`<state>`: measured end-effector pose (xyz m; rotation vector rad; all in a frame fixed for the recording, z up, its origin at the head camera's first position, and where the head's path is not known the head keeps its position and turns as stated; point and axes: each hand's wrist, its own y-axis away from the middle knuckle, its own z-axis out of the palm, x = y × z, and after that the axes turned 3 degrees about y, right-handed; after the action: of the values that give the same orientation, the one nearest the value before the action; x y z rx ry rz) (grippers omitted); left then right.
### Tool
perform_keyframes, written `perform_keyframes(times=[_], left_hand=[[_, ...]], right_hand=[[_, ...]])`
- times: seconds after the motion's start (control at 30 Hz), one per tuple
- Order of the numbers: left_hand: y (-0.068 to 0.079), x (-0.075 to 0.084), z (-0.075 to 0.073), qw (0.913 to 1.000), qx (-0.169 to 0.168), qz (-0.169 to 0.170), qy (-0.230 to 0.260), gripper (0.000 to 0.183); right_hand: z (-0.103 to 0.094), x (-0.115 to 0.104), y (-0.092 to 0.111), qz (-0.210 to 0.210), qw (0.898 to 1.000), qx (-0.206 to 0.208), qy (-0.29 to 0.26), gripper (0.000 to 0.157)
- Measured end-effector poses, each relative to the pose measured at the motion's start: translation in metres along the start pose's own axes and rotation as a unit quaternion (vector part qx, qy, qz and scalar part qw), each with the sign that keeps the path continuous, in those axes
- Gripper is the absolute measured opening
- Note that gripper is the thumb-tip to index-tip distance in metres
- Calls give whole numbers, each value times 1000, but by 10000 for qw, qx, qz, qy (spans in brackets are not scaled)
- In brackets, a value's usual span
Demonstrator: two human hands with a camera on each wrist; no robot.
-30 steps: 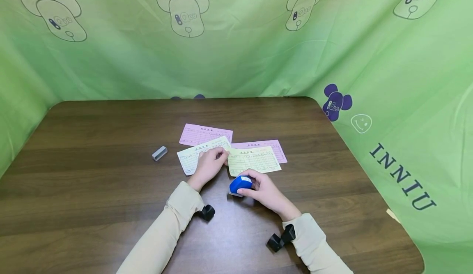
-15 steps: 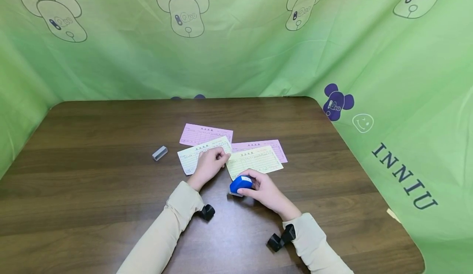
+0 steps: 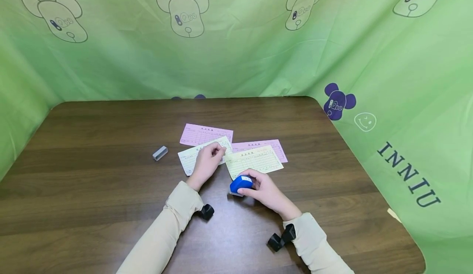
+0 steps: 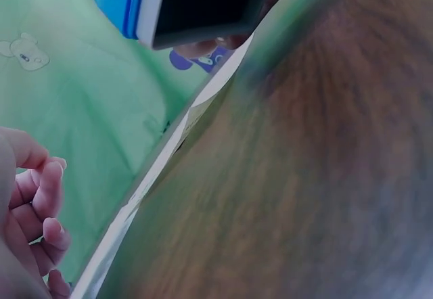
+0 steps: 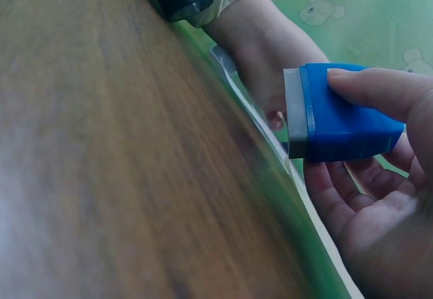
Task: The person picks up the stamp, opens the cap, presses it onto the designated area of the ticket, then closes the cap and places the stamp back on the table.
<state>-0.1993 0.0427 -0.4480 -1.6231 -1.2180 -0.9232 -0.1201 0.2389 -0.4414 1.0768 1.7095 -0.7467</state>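
My right hand (image 3: 267,191) grips a blue self-inking stamp (image 3: 241,184) between thumb and fingers, just above the wooden table. The stamp's grey-rimmed open underside (image 4: 208,13) shows in the left wrist view. My left hand (image 3: 207,162) hovers over the left pale slip (image 3: 188,157), fingers loosely curled and thumb near the index finger. Nothing shows between those fingertips (image 4: 54,167) in the left wrist view. Beside it lies a yellow printed slip (image 3: 253,160), partly overlapping a pink slip (image 3: 275,146). Another pink slip (image 3: 203,134) lies behind the left pale one.
A small grey block (image 3: 160,153), perhaps a stamp cap, lies on the brown table (image 3: 92,175) left of the slips. Green printed cloth (image 3: 236,60) hangs behind the table and along both sides. Black cameras (image 3: 281,239) are strapped at both wrists.
My left hand has let go of the yellow slip's left edge and drawn slightly up and left. The yellow slip has shifted a little left. My right hand and the stamp have stayed in place.
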Motion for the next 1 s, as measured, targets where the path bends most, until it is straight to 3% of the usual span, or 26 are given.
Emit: perform_keyframes(times=[0.23,0.53,1.0], left_hand=[[-4,1,-10,9996,186,-188,-60,23],[-10,2,-31,9956,266,-545,-711,16],[-15,2,-66,9767,258,-1311,-1682,16]], right_hand=[[0,-1,1,83,9999,32,113,33],[0,-1,0,71,9999,-2,121,34],[0,0,1,120,9998,-27,152,34]])
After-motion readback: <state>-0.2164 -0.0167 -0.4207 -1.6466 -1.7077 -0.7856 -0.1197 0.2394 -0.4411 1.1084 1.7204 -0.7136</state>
